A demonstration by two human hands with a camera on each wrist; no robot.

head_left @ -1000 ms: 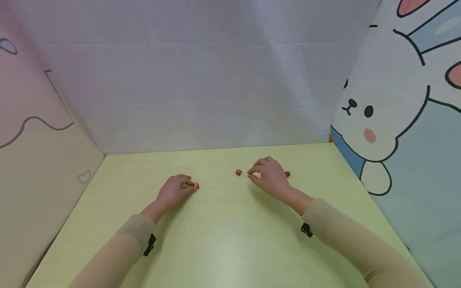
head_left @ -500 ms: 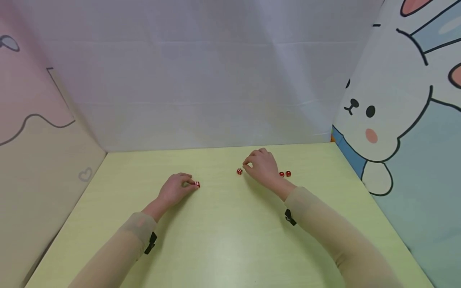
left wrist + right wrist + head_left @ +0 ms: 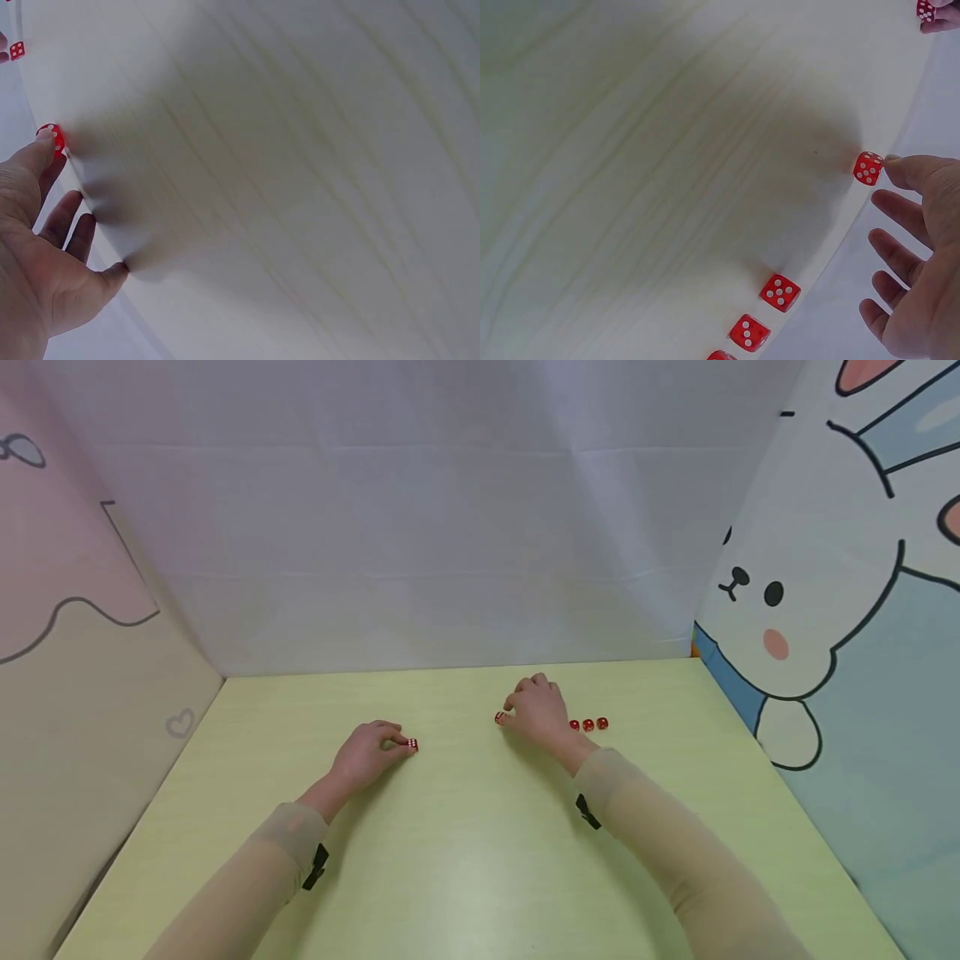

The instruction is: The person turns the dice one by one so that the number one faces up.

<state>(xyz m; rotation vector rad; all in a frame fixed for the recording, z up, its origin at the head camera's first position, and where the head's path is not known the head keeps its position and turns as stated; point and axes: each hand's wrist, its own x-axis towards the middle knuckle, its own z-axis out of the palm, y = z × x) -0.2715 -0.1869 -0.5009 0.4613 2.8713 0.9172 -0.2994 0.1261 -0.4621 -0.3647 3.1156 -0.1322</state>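
In the head view my left hand (image 3: 366,755) pinches a red die (image 3: 412,745) with white dots between thumb and forefinger, low over the table; the left wrist view shows the thumb (image 3: 43,150) on this die's near side. My right hand (image 3: 538,710) reaches to a second red die (image 3: 499,717) standing on the table. Its thumb tip (image 3: 894,166) is right at that die in the right wrist view, while the four other fingers curve loosely below, apart from the die.
To the right of my right wrist, three more red dice (image 3: 588,725) sit in a short row on the pale yellow table (image 3: 450,843). A pale curtain (image 3: 420,543) rises behind the table's back edge, with printed panels at both sides, a rabbit (image 3: 810,610) on the right one.
My right hand has moved left, closing the distance to the second die with its thumb. More of the row of dice behind its wrist shows now. My left hand stays with its die.
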